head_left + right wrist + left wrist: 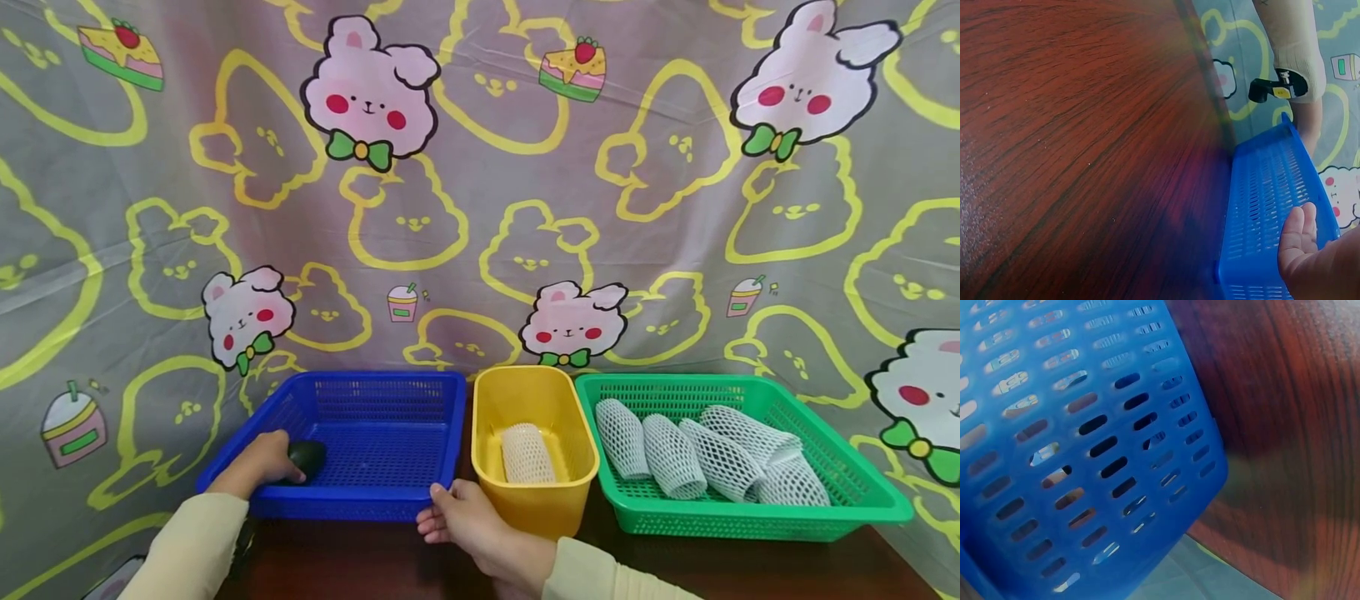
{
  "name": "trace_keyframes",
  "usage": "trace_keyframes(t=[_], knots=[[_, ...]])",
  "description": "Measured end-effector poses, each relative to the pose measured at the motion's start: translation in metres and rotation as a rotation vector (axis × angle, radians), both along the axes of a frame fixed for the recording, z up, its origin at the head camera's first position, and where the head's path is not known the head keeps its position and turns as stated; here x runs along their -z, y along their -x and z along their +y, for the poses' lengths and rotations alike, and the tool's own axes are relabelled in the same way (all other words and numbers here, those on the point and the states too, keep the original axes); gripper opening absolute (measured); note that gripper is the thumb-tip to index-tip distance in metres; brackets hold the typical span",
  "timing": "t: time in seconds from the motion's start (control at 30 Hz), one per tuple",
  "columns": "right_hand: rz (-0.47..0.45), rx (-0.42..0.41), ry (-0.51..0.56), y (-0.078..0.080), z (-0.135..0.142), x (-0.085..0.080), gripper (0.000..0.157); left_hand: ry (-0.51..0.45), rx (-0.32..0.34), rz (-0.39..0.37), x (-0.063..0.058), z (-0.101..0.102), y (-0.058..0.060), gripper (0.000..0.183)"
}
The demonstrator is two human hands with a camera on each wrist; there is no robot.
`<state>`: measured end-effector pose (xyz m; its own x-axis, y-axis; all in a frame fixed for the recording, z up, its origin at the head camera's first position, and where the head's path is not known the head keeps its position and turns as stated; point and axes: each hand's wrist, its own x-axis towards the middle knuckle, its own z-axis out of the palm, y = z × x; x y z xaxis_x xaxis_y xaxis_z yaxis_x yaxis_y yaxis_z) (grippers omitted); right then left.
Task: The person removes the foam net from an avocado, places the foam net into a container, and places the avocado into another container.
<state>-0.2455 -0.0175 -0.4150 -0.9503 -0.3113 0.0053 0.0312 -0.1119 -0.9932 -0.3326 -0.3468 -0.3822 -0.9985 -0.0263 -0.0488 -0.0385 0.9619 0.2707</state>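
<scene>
In the head view, my left hand (264, 458) reaches over the left side of a blue basket (352, 507) and grips a dark green avocado (308, 459) near its front left corner. Part of the avocado is hidden by the hand. At the basket's front right corner is my right hand (468, 518), its thumb by the rim and its fingers extended outside the wall. From the right wrist, the hand (1310, 250) appears beside the blue basket's wall (1260, 187). Only the perforated basket wall (1104, 444) and table fill the left wrist view.
A yellow bin (536, 500) stands right of the blue basket with one white foam net sleeve (527, 454) inside. Further right, a green basket (735, 521) holds several white foam net sleeves (675, 458). Behind hangs a patterned curtain (480, 208). The table (360, 562) is dark wood.
</scene>
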Motion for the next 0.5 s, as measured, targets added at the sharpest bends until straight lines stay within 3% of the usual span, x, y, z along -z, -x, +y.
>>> trace_keyframes(t=[0.5], knots=[[-0.005, 0.001, -0.002, 0.0007, -0.0002, 0.0007, 0.020, 0.018, 0.006, 0.004, 0.0023, -0.0022, 0.0030, 0.062]])
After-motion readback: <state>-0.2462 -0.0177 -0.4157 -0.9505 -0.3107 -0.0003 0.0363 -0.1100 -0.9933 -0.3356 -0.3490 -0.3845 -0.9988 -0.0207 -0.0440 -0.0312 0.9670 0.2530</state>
